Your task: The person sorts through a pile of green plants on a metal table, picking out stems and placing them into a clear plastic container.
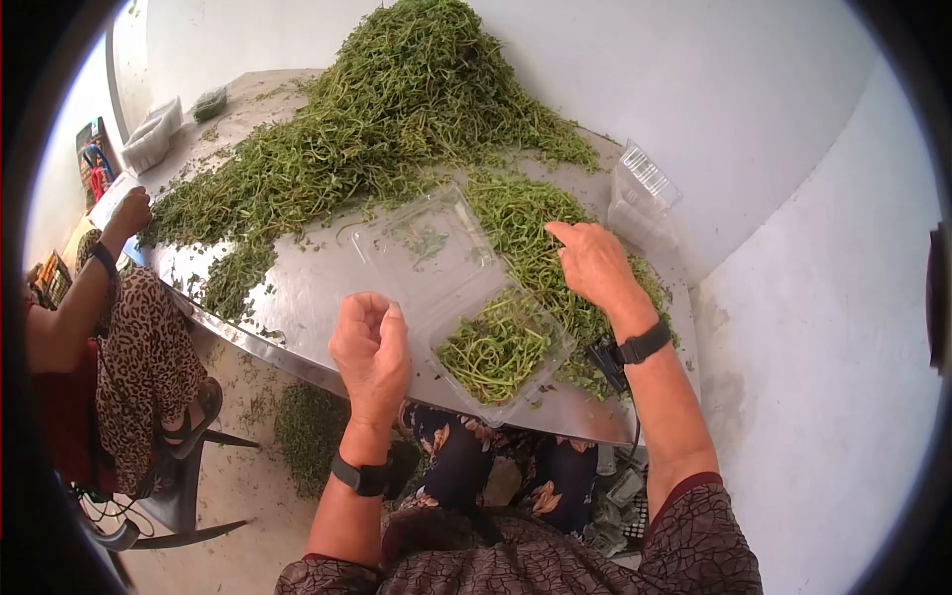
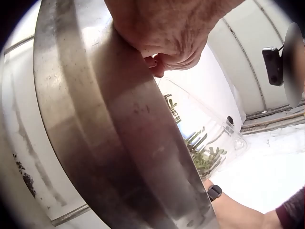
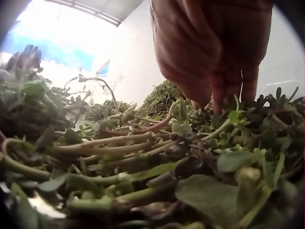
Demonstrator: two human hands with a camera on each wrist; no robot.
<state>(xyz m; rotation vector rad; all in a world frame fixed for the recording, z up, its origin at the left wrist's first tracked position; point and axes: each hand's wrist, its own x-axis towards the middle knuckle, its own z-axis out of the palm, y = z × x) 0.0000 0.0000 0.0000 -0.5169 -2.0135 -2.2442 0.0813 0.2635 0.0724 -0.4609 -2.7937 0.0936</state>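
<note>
A large heap of green leafy stems [image 1: 397,109] covers the steel table [image 1: 297,288]. An open clear plastic clamshell [image 1: 436,263] lies near the front edge, and its near half holds a bunch of greens [image 1: 493,349]. My left hand [image 1: 372,347] hovers over the table edge just left of the clamshell, fingers curled into a loose fist with nothing visible in it. In the left wrist view, that hand [image 2: 162,33] sits above the table rim [image 2: 119,133]. My right hand [image 1: 593,263] rests on the greens to the right of the clamshell. Its fingertips [image 3: 217,98] dip among the stems [image 3: 143,138].
A stack of empty clear containers [image 1: 642,193] stands at the table's right end by the white wall. More containers [image 1: 154,134] sit at the far left. Another person's hand [image 1: 129,211] rests on the left edge. Scraps of greens [image 1: 307,426] lie on the floor under the table.
</note>
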